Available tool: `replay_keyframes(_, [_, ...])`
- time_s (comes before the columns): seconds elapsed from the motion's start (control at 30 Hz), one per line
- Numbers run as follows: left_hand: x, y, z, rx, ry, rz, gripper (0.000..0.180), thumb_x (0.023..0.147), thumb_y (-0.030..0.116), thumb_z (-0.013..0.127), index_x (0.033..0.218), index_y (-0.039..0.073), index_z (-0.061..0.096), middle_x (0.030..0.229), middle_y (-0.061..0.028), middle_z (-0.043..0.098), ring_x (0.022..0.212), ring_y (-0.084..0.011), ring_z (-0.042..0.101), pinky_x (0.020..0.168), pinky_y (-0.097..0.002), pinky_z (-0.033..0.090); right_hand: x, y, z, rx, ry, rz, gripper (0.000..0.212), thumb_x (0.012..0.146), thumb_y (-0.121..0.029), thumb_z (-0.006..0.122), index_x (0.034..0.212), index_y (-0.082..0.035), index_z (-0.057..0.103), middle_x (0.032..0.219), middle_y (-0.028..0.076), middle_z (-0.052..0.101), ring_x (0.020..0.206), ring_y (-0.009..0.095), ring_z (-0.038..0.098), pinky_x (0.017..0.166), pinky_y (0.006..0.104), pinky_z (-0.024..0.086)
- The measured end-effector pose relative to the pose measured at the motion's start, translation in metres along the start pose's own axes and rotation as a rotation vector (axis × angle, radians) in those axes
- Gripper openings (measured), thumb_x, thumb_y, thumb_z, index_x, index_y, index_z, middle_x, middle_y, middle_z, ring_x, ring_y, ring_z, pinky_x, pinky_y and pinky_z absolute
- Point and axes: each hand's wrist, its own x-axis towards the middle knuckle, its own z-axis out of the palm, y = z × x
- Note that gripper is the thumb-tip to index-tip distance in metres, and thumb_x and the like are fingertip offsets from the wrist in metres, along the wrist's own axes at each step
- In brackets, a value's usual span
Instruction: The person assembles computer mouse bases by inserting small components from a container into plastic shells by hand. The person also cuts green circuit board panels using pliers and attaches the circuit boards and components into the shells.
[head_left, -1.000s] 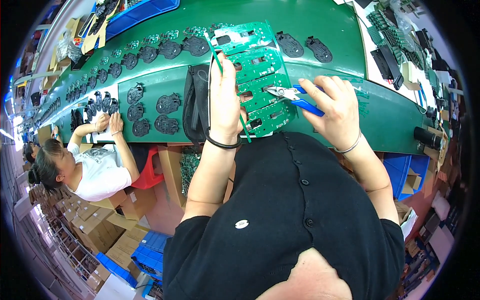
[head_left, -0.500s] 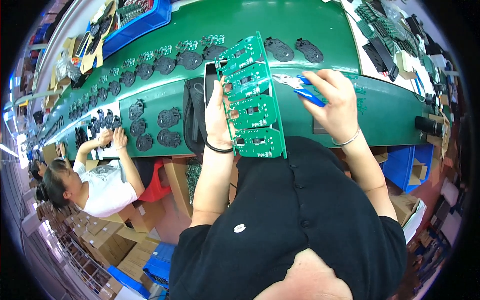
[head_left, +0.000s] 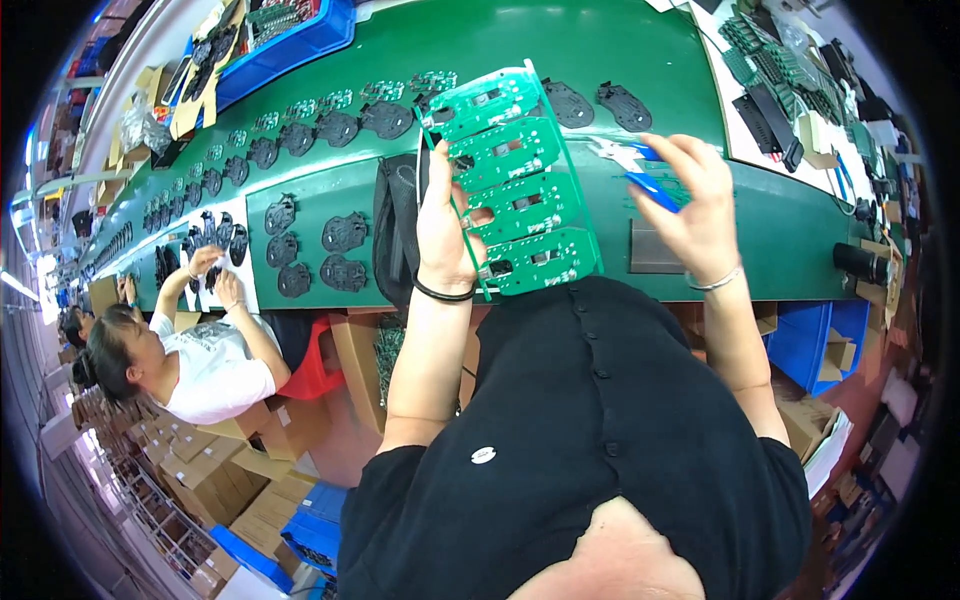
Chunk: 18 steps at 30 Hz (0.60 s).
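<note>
My left hand (head_left: 443, 238) is closed on the left edge of a green circuit board panel (head_left: 550, 205), which is tilted up over the bench edge in front of my chest. Several joined boards with cut-out holes make up the panel, with long strips along its sides. In my right hand (head_left: 702, 210) is a pair of cutting pliers (head_left: 657, 190) with blue handles and metal jaws. The handles are spread, and the jaws point left toward the panel, apart from it. Some fingers of my left hand are hidden behind the panel.
Black plastic mouse-shaped shells (head_left: 388, 121) and small circuit boards (head_left: 434, 80) line the green bench (head_left: 600, 45). A dark pouch (head_left: 397, 230) lies behind my left wrist. Stacked board panels (head_left: 755, 50) are far right. A co-worker (head_left: 205, 365) handles black parts at left.
The panel has turned so its face shows more broadly. My right hand with the pliers has moved right, away from the panel's edge.
</note>
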Motion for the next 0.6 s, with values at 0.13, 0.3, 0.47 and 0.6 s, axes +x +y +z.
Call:
replay_keyframes(0.13, [0.006, 0.004, 0.008, 0.117, -0.041, 0.093, 0.039, 0.093, 0.039, 0.031, 0.121, 0.011, 0.036, 0.111, -0.0108, 0.052, 0.093, -0.0228, 0.057, 0.071, -0.0370, 0.053, -0.001, -0.008, -0.018, 0.052, -0.035, -0.081, 0.041, 0.060, -0.014, 0.068, 0.099, -0.006, 0.059, 0.090, 0.010, 0.055, 0.085, 0.027, 0.052, 0.075, 0.0356, 0.040])
replay_keyframes(0.3, [0.012, 0.007, 0.013, 0.191, 0.010, 0.165, 0.037, 0.093, 0.037, 0.034, 0.117, 0.009, 0.036, 0.107, -0.0107, 0.052, 0.090, -0.0208, 0.059, 0.067, -0.0337, 0.054, -0.008, -0.029, -0.019, -0.083, -0.311, -0.233, 0.047, 0.058, -0.015, 0.067, 0.103, -0.010, 0.055, 0.095, 0.006, 0.051, 0.091, 0.023, 0.048, 0.082, 0.0367, 0.034])
replay_keyframes(0.47, [0.011, 0.009, 0.015, 0.218, 0.030, 0.196, 0.035, 0.093, 0.035, 0.035, 0.116, 0.008, 0.039, 0.105, -0.0091, 0.053, 0.089, -0.0183, 0.059, 0.067, -0.0322, 0.054, -0.006, -0.035, -0.012, -0.129, -0.330, -0.280, 0.050, 0.057, -0.016, 0.068, 0.105, -0.011, 0.054, 0.097, 0.006, 0.050, 0.093, 0.023, 0.047, 0.083, 0.0378, 0.034])
replay_keyframes(0.6, [0.008, 0.011, 0.016, 0.242, -0.002, 0.196, 0.038, 0.092, 0.035, 0.039, 0.120, 0.009, 0.040, 0.112, -0.0076, 0.052, 0.094, -0.0190, 0.056, 0.074, -0.0340, 0.052, -0.003, -0.037, -0.013, -0.148, -0.338, -0.295, 0.052, 0.056, -0.016, 0.069, 0.105, -0.011, 0.054, 0.097, 0.005, 0.050, 0.093, 0.023, 0.047, 0.084, 0.0378, 0.033])
